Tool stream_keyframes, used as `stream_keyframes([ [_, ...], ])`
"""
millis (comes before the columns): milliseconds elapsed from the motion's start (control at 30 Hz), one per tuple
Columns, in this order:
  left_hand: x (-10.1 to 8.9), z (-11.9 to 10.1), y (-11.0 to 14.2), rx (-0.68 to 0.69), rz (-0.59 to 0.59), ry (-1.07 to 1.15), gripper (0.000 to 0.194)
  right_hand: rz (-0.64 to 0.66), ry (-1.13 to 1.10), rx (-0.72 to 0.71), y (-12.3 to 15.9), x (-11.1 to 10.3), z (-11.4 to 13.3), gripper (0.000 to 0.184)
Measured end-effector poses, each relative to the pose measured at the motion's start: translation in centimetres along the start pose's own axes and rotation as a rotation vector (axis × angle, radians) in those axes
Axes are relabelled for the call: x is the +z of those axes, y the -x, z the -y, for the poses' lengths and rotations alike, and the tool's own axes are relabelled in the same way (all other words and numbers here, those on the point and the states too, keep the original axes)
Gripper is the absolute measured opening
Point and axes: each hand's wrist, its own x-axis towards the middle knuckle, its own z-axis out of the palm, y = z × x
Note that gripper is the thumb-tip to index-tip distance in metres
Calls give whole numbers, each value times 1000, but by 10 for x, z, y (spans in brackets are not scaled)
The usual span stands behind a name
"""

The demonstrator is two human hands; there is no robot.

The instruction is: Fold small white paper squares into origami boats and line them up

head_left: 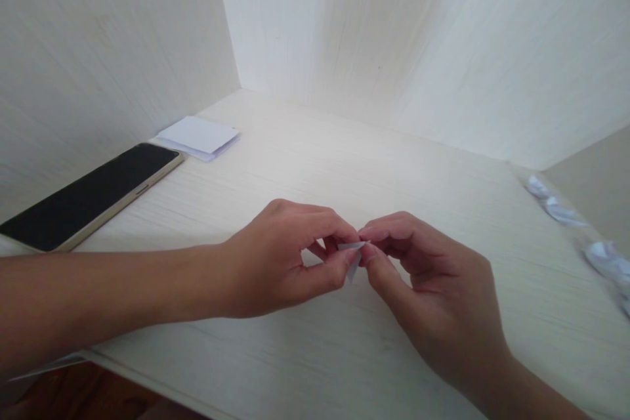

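Note:
Between my two hands is a small folded piece of white paper, held a little above the table. My left hand pinches its left side between thumb and fingers. From the right, my right hand pinches the paper with thumb and forefinger, its fingertips meeting those of the left. A pointed corner hangs down between the two thumbs. Most of the paper is covered by the fingers, so its full shape cannot be made out.
A dark-screened phone lies at the left by the wall. Beyond it rests a small stack of white paper. Several crumpled or folded white paper pieces line the right edge. Pale panels enclose the table at the back and sides.

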Motion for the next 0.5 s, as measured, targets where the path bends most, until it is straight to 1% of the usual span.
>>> stream_keyframes([
  [200, 0, -3, 0, 10, -3, -75, 13, -34, 54, 70, 3, 4, 7, 5],
  [267, -1, -5, 0, 15, 10, -81, 13, -14, 16, 111, 2, 4, 7, 4],
  [333, -2, -5, 0, 4, 27, -58, 12, 21, -81, 185, 0, 3, 6, 3],
  [400, -2, -5, 0, -42, 61, 25, 12, 63, -198, 283, -3, 2, 3, 7],
  [500, -2, -5, -2, -215, 108, 230, 15, 145, -384, 426, -8, -1, 0, 16],
])
